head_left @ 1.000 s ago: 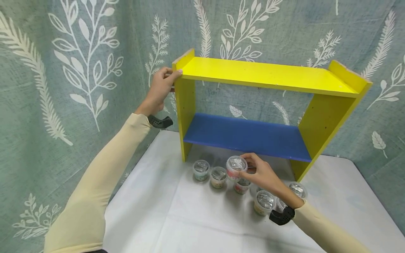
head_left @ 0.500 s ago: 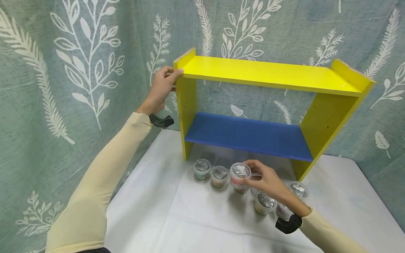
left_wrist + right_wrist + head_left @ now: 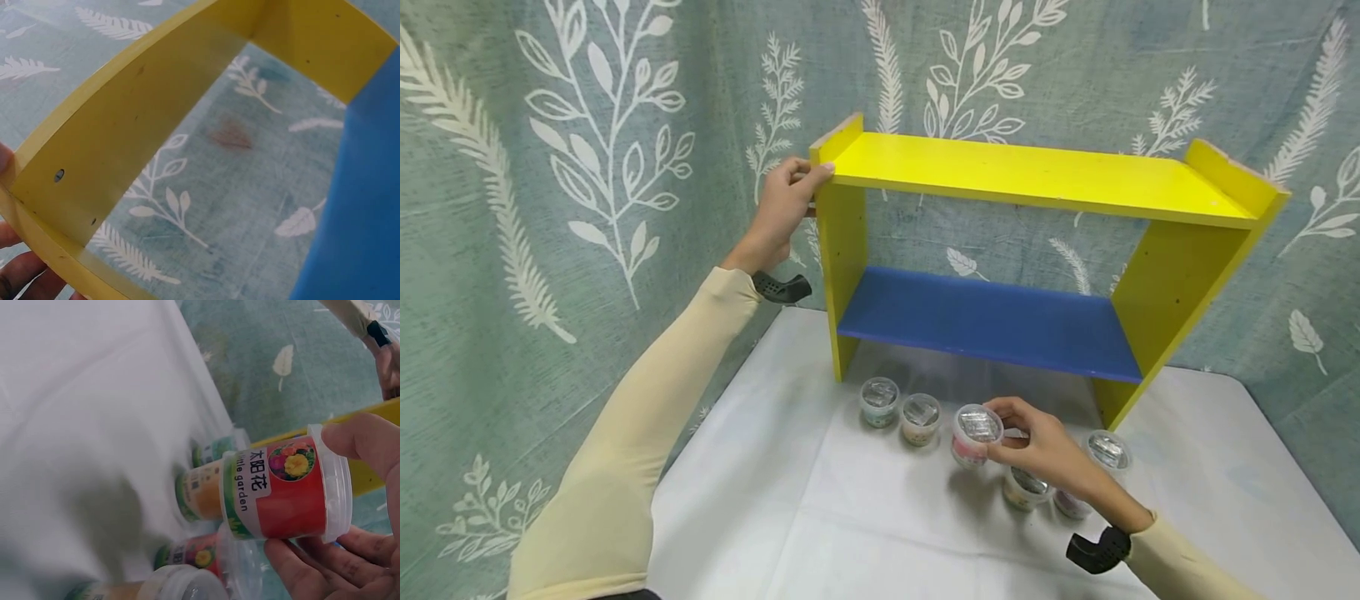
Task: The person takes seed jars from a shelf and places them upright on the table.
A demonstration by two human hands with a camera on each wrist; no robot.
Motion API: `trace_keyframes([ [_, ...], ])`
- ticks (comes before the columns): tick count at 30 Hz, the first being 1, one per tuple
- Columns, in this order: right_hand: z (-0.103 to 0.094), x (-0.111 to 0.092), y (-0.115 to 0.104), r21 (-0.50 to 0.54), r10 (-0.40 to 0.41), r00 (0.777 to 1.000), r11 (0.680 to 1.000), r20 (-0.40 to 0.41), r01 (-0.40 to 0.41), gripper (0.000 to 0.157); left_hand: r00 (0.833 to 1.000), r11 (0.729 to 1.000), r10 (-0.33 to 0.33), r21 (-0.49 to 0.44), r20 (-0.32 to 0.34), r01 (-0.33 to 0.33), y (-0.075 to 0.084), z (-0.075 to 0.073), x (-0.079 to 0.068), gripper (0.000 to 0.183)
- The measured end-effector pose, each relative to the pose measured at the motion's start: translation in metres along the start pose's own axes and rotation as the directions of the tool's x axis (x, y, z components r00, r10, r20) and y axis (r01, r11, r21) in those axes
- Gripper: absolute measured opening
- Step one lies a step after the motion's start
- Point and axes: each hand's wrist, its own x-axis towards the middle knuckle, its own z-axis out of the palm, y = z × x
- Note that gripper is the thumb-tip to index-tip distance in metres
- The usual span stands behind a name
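Note:
My right hand (image 3: 1037,446) pinches a clear-lidded plastic cup (image 3: 976,435) between thumb and fingers, just above the white table. In the right wrist view this cup (image 3: 281,490) has a red label with flower pictures and "little garden" lettering. Its lid packet looks silvery from above. The left hand (image 3: 784,200) grips the upper left side panel of a yellow and blue shelf unit (image 3: 1000,171), thumb in front. In the left wrist view, fingers (image 3: 28,275) of that hand show behind the yellow panel (image 3: 125,119).
Two similar cups, one green-labelled (image 3: 879,402) and one orange-labelled (image 3: 920,419), stand left of the held cup. More cups (image 3: 1025,490) stand to the right, partly hidden by the right arm. A blue shelf board (image 3: 985,321) spans the unit. Leaf-patterned cloth (image 3: 625,167) hangs behind.
My right hand has moved the red-labelled cup slightly right and toward me, away from the shelf unit. The left hand keeps its grip on the side panel.

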Motion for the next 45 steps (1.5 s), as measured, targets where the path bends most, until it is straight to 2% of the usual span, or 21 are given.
trace_keyframes([
  [5, 0.000, -0.005, 0.002, 0.022, -0.002, 1.000, 1.000, 0.031, 0.002, 0.061, 1.000, 1.000, -0.001, 0.002, -0.005, 0.001, -0.001, -0.003, -0.001, 0.039],
  [10, 0.001, -0.008, 0.007, 0.023, -0.060, 0.997, 0.998, 0.041, 0.059, 0.062, 1.000, 1.000, 0.007, 0.001, 0.009, -0.007, 0.000, -0.002, 0.000, 0.040],
  [22, 0.005, -0.015, 0.013, -0.112, -0.114, 0.987, 0.986, 0.109, 0.126, 0.060, 1.000, 1.000, 0.020, 0.004, 0.018, -0.020, -0.002, -0.004, -0.001, 0.040],
  [27, 0.007, -0.016, 0.015, -0.105, -0.126, 0.987, 0.985, 0.101, 0.136, 0.062, 1.000, 1.000, 0.015, 0.004, 0.024, -0.015, -0.003, -0.003, 0.000, 0.040],
  [30, 0.009, -0.017, 0.016, -0.140, -0.122, 0.989, 0.981, 0.089, 0.134, 0.065, 1.000, 1.000, 0.012, -0.005, 0.017, -0.012, -0.002, -0.004, 0.000, 0.039],
  [33, 0.010, -0.017, 0.017, -0.243, -0.138, 0.987, 0.958, 0.078, 0.153, 0.067, 1.000, 1.000, 0.010, -0.015, 0.007, -0.010, -0.002, -0.005, -0.001, 0.038],
  [37, 0.011, -0.017, 0.019, -0.387, -0.188, 0.981, 0.902, 0.050, 0.192, 0.065, 1.000, 1.000, 0.010, -0.022, 0.006, -0.010, -0.002, -0.005, -0.001, 0.038],
  [40, 0.013, -0.018, 0.021, -0.432, -0.209, 0.978, 0.880, 0.022, 0.198, 0.063, 1.000, 1.000, 0.012, -0.015, 0.012, -0.012, -0.002, -0.003, -0.001, 0.039],
  [45, 0.015, -0.018, 0.023, -0.450, -0.215, 0.977, 0.873, -0.010, 0.187, 0.062, 1.000, 1.000, 0.008, -0.010, 0.007, -0.008, -0.001, -0.001, 0.000, 0.037],
])
